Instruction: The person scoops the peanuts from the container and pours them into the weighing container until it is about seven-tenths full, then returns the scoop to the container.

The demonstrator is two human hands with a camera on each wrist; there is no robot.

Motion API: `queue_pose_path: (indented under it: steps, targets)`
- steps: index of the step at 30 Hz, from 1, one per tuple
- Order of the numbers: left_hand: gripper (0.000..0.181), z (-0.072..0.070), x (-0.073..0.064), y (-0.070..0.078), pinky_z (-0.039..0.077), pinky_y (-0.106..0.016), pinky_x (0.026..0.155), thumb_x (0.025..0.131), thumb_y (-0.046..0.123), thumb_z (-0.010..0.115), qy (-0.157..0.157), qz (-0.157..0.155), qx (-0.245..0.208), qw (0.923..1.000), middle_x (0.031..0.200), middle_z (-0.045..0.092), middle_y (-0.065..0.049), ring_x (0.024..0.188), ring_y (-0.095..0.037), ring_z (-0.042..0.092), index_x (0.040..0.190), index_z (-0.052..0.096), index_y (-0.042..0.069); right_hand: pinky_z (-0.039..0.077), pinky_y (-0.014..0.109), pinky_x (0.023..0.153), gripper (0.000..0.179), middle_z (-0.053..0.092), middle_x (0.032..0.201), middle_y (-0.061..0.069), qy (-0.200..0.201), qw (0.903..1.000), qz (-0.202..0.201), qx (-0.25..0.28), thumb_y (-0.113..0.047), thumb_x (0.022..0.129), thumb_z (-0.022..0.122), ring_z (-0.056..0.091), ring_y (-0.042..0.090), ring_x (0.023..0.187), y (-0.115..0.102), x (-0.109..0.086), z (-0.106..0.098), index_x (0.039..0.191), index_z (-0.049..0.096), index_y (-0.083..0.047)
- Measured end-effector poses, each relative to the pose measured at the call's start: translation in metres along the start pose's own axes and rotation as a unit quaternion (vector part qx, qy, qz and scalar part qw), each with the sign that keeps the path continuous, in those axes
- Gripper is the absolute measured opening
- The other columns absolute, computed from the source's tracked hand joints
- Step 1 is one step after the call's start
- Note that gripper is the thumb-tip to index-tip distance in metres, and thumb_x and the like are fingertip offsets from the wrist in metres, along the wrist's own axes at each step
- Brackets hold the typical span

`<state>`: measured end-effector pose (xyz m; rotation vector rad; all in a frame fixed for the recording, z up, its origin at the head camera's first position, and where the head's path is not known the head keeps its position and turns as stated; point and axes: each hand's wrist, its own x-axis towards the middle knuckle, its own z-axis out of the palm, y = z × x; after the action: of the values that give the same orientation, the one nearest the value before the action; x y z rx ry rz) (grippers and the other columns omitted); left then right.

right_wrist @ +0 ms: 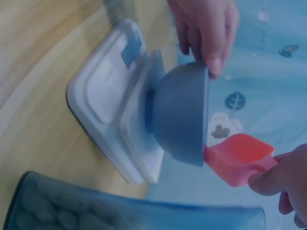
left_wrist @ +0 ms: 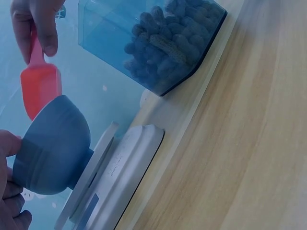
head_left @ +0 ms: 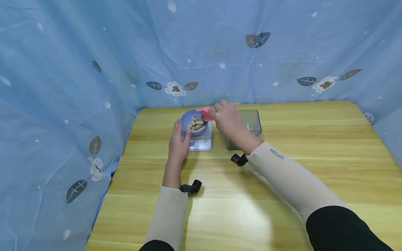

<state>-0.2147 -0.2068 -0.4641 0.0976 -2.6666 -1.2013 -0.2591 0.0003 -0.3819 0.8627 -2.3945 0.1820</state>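
A blue bowl [head_left: 186, 117] with several unshelled peanuts [head_left: 196, 124] sits on a white kitchen scale [head_left: 204, 143]. At the bowl's left side is my left hand [head_left: 178, 143], holding the bowl with thumb and fingers at its rim and wall. My right hand [head_left: 228, 118] pinches the handle of a small pink scoop [head_left: 205, 113], which is held at the bowl's right rim. In the right wrist view the scoop's lip meets that rim, and its red-pink hollow [right_wrist: 247, 147] shows no peanuts.
Right of the scale stands a clear bluish container [head_left: 253, 120], partly behind the right forearm; the left wrist view shows peanuts [left_wrist: 165, 43] piled in it. Behind the wooden table [head_left: 314, 139] hangs a blue patterned curtain [head_left: 213, 45].
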Motion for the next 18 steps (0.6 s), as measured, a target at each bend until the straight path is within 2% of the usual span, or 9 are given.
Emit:
queue_pose_path:
  steps: [2, 5, 7, 9, 12, 15, 18]
  targets:
    - [0.066, 0.001, 0.000, 0.001, 0.017, -0.042, 0.118, 0.097, 0.043, 0.045, -0.001, 0.003, 0.004, 1.0000, 0.158, 0.011, 0.005, 0.144, -0.019, 0.014, 0.150, 0.022, 0.013, 0.040, 0.036, 0.053, 0.031, 0.063, 0.077, 0.009, -0.007, 0.9997, 0.019, 0.013, 0.002, 0.082, 0.057, 0.050, 0.027, 0.067, 0.005, -0.002, -0.005, 0.102, 0.073, -0.016]
    - [0.067, 0.002, 0.000, 0.002, 0.017, -0.043, 0.117, 0.097, 0.042, 0.044, 0.002, 0.004, 0.007, 1.0000, 0.158, 0.008, 0.005, 0.144, -0.020, 0.014, 0.151, 0.020, 0.012, 0.043, 0.038, 0.058, 0.026, 0.065, 0.079, 0.009, -0.041, 0.9961, 0.062, 0.047, -0.010, 0.088, 0.060, 0.052, 0.028, 0.070, 0.013, -0.004, -0.015, 0.110, 0.072, -0.017]
    - [0.068, 0.001, -0.001, 0.003, 0.017, -0.045, 0.117, 0.097, 0.042, 0.044, 0.003, 0.004, 0.009, 0.9999, 0.158, 0.005, 0.006, 0.145, -0.021, 0.012, 0.152, 0.017, 0.012, 0.045, 0.040, 0.064, 0.028, 0.065, 0.080, 0.008, -0.071, 0.9881, 0.102, 0.091, -0.016, 0.088, 0.064, 0.053, 0.028, 0.074, 0.018, -0.007, -0.023, 0.115, 0.070, -0.017]
    - [0.068, 0.000, -0.002, 0.006, 0.016, -0.045, 0.117, 0.097, 0.042, 0.044, 0.009, 0.007, 0.014, 0.9998, 0.158, 0.002, 0.007, 0.145, -0.019, 0.010, 0.152, 0.014, 0.013, 0.047, 0.040, 0.072, 0.032, 0.068, 0.090, 0.008, -0.099, 0.9776, 0.140, 0.123, -0.023, 0.088, 0.066, 0.057, 0.028, 0.084, 0.025, -0.012, -0.031, 0.119, 0.067, -0.017]
    - [0.069, -0.003, -0.005, 0.013, 0.016, -0.043, 0.118, 0.097, 0.042, 0.044, 0.020, 0.020, 0.021, 0.9994, 0.157, 0.000, 0.011, 0.145, -0.015, 0.007, 0.152, 0.011, 0.017, 0.049, 0.043, 0.078, 0.034, 0.069, 0.105, 0.008, -0.114, 0.9616, 0.182, 0.171, -0.027, 0.089, 0.066, 0.058, 0.028, 0.098, 0.037, -0.022, -0.041, 0.121, 0.066, -0.017]
    - [0.068, -0.004, -0.009, 0.027, 0.017, -0.043, 0.118, 0.098, 0.042, 0.043, 0.022, 0.048, 0.020, 0.9984, 0.157, 0.001, 0.012, 0.145, -0.013, 0.008, 0.152, 0.011, 0.019, 0.048, 0.043, 0.076, 0.036, 0.067, 0.113, 0.009, -0.112, 0.9542, 0.202, 0.190, -0.029, 0.089, 0.065, 0.058, 0.029, 0.099, 0.050, -0.036, -0.050, 0.122, 0.065, -0.016]
    - [0.066, 0.000, -0.017, 0.043, 0.017, -0.043, 0.118, 0.098, 0.043, 0.042, 0.006, 0.086, 0.019, 0.9961, 0.159, 0.006, 0.007, 0.145, -0.014, 0.009, 0.152, 0.015, 0.016, 0.042, 0.039, 0.066, 0.037, 0.067, 0.099, 0.010, -0.108, 0.9510, 0.215, 0.194, -0.030, 0.088, 0.066, 0.054, 0.027, 0.084, 0.062, -0.051, -0.059, 0.123, 0.065, -0.015]
